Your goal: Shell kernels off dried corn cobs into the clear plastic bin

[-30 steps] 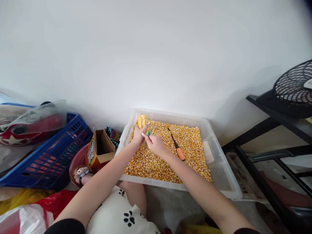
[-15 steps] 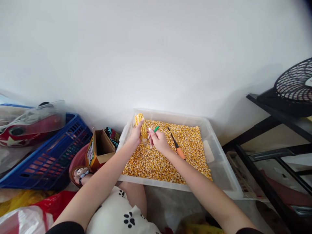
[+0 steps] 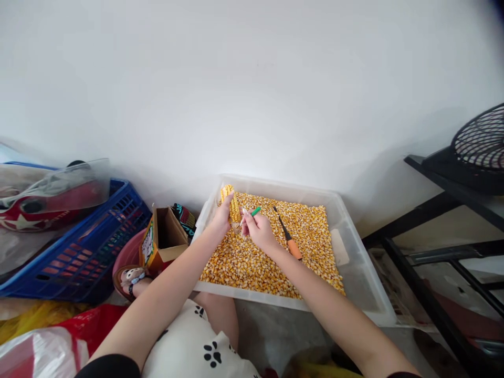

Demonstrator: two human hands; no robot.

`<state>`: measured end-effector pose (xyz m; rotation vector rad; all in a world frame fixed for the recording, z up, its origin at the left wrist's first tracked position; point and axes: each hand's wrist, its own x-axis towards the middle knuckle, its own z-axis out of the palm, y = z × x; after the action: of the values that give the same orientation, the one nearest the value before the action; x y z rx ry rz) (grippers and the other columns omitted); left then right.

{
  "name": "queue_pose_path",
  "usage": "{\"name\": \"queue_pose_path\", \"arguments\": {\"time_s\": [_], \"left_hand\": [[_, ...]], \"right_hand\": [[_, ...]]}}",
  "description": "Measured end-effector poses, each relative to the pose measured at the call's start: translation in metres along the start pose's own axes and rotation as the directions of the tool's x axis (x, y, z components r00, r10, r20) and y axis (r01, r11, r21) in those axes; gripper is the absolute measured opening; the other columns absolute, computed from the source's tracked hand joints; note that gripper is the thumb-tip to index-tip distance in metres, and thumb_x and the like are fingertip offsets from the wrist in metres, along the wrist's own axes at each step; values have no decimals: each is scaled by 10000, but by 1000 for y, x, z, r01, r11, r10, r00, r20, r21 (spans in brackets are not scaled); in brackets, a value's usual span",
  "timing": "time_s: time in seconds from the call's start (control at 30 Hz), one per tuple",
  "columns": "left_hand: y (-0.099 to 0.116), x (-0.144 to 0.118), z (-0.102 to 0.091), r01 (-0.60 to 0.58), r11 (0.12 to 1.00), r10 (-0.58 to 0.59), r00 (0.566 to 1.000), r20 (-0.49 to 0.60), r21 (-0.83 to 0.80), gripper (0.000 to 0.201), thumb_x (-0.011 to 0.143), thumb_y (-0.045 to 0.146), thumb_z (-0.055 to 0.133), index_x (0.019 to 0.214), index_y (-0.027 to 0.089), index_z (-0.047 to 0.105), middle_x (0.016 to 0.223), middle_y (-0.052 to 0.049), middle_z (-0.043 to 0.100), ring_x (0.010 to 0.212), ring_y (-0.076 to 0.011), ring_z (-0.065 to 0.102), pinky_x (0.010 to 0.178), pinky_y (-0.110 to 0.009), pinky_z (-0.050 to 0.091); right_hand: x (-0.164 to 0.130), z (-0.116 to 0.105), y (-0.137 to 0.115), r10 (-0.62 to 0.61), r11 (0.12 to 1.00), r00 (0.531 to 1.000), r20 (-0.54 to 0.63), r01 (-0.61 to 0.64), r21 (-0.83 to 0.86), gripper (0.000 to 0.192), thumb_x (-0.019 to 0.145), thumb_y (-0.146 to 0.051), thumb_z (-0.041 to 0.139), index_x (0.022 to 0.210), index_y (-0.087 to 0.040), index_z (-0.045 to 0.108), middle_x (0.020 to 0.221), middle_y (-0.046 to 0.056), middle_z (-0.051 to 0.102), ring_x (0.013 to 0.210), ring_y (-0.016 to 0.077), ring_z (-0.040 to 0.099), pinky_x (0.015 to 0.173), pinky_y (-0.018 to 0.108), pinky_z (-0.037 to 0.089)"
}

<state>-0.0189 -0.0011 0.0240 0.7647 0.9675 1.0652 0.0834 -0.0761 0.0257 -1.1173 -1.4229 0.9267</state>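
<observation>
My left hand [image 3: 221,219] grips a yellow corn cob [image 3: 231,202], held upright over the far left corner of a clear plastic tub [image 3: 356,273]. Loose corn kernels [image 3: 252,257] cover most of the tub's floor. My right hand [image 3: 259,230] holds a small green-handled tool [image 3: 254,212] against the cob's lower part. An orange-handled tool [image 3: 288,240] with a dark shaft lies on the kernels just right of my right hand.
A blue crate [image 3: 84,247] with a red and white bag stands at the left. An open cardboard box [image 3: 162,241] sits beside the tub over a pink basin [image 3: 126,257]. A black metal rack [image 3: 441,247] with a fan [image 3: 478,147] stands at the right. A white wall rises behind.
My right hand turned so the green tool swung from near-vertical to pointing right, beside the cob. The cob tilted slightly in my left hand. The camera shifted a little.
</observation>
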Motion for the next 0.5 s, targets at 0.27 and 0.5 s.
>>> {"name": "queue_pose_path", "arguments": {"time_s": [0.27, 0.5], "left_hand": [[1, 1, 1, 99, 992, -96, 995, 30, -79, 373, 720, 536, 589, 804, 173, 606, 577, -63, 590, 626, -235, 613, 565, -343, 481], [-1, 2, -1, 14, 1000, -14, 999, -36, 2, 364, 735, 539, 546, 776, 184, 614, 557, -35, 569, 602, -190, 609, 562, -301, 483]], "right_hand": [[-1, -2, -3, -44, 998, 999, -22, 43, -48, 473, 870, -579, 367, 641, -189, 508, 498, -14, 527, 443, 99, 517, 490, 224, 446], [-1, -1, -1, -43, 996, 999, 17, 44, -81, 466, 888, -550, 355, 626, -193, 501, 530, -1, 538, 488, 108, 542, 538, 234, 469]]}}
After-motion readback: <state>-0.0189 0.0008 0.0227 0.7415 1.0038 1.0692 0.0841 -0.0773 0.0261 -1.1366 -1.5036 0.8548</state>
